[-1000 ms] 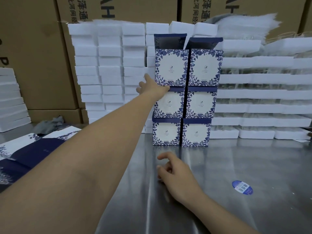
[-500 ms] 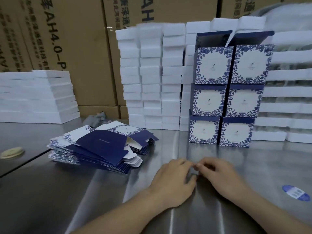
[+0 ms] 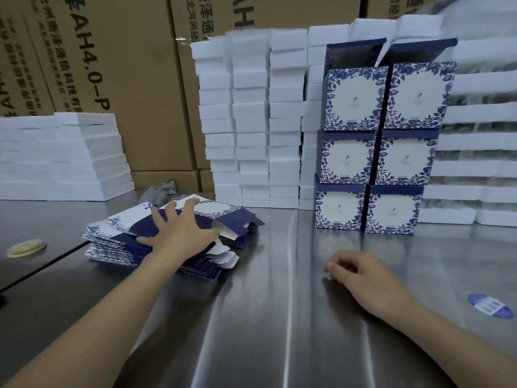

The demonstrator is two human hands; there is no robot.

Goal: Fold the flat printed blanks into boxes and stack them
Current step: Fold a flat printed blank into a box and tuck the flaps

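Six folded blue-and-white floral cardboard boxes (image 3: 375, 152) stand stacked right of centre; the left hand (image 3: 179, 231) lies spread-fingered on the pile of flat blue-and-white printed blanks (image 3: 167, 239), and the right hand (image 3: 361, 273) rests loosely curled, holding nothing, on the shiny steel table (image 3: 279, 317).

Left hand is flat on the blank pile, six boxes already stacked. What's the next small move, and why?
Probably curl the left hand's fingers under the top blank's edge and slide that one sheet off the pile of flat blanks toward the bare steel table. The hand only rests spread on top, gripping nothing, and the right hand waits empty near that spot.

Left hand (image 3: 179, 233) flat atop pile of blanks (image 3: 112, 242)
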